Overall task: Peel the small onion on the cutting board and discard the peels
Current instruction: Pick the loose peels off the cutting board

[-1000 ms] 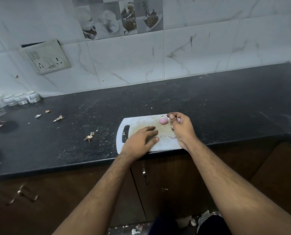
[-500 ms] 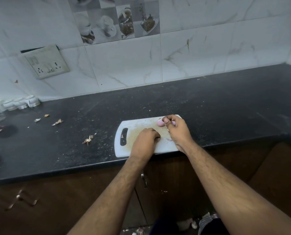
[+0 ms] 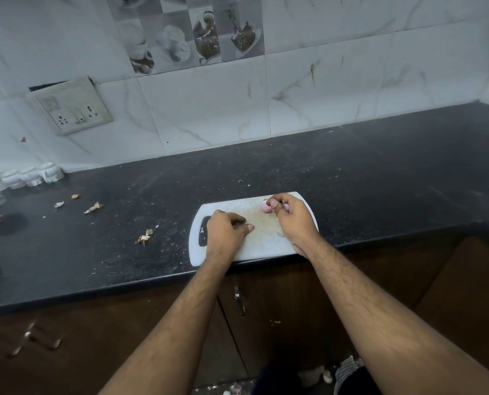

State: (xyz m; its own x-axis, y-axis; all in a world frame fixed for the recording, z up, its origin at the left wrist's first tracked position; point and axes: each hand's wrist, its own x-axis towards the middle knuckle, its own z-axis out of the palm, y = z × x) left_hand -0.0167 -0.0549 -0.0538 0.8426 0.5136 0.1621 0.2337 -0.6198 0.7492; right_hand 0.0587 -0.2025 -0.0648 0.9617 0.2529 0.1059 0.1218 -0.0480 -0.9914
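Note:
A white cutting board (image 3: 244,253) lies at the front edge of the black counter. A small pink peeled onion (image 3: 265,207) sits near its far edge. My right hand (image 3: 291,220) rests beside it, thumb and fingertips touching the onion, with another pink bit (image 3: 285,206) showing between its fingers. My left hand (image 3: 226,230) lies on the board's left part with its fingers curled in; whether they hold peel scraps is hidden. A thin peel fragment (image 3: 279,234) lies on the board under the right hand.
Dry peel scraps (image 3: 144,238) and more peel scraps (image 3: 93,207) lie on the counter (image 3: 380,178) to the left. White cups (image 3: 32,175) stand against the tiled wall at far left. A socket plate (image 3: 72,105) hangs on the wall. Cabinet doors are below.
My left hand's fingers went from flat and spread to curled into a loose fist on the board. The right hand stayed at the onion.

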